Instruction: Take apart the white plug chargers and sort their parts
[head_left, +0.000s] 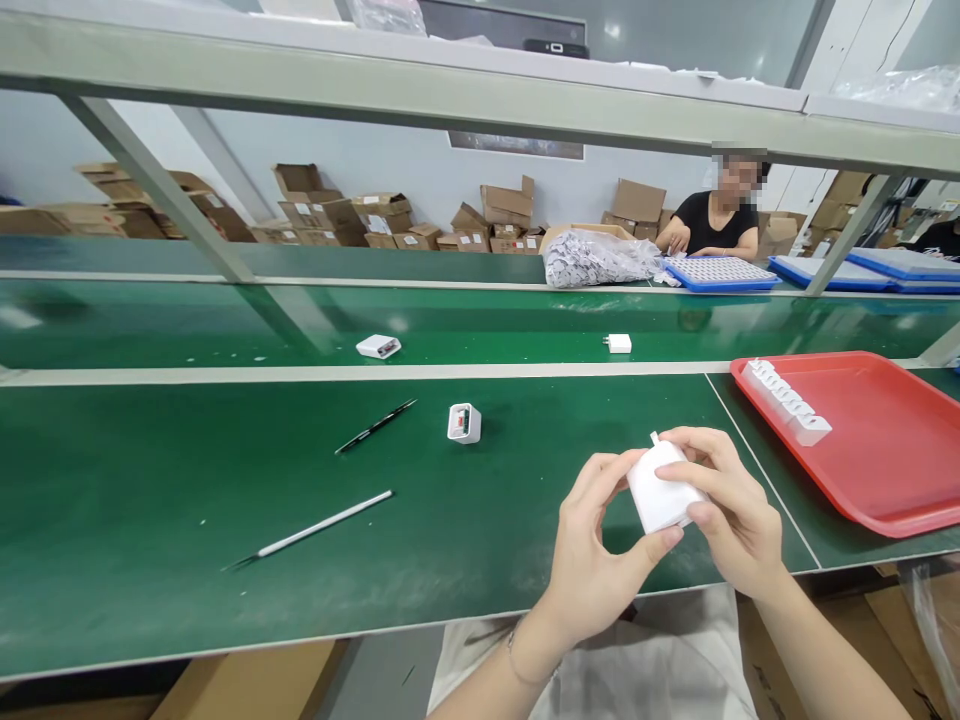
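Between my two hands, above the front edge of the green bench, is a white plug-in charger (661, 492) with a prong sticking up at its top. My left hand (600, 550) grips its left side and lower edge with thumb and fingers. From the right, my right hand (731, 510) closes on it, fingers over its face and thumb at the lower corner. On the bench to the left stands an open white charger housing (465, 424), with a circuit board showing inside. A black pen-like tool (375, 427) and a white thin-tipped stick (324, 525) lie farther left.
A red tray (892, 440) at the right holds a row of white chargers (787, 400). Beyond the bench's pale strip lie another open housing (379, 346) and a charger (618, 344). A shelf beam (450, 75) crosses overhead. Across the line sits a person (712, 220) beside blue trays (720, 274).
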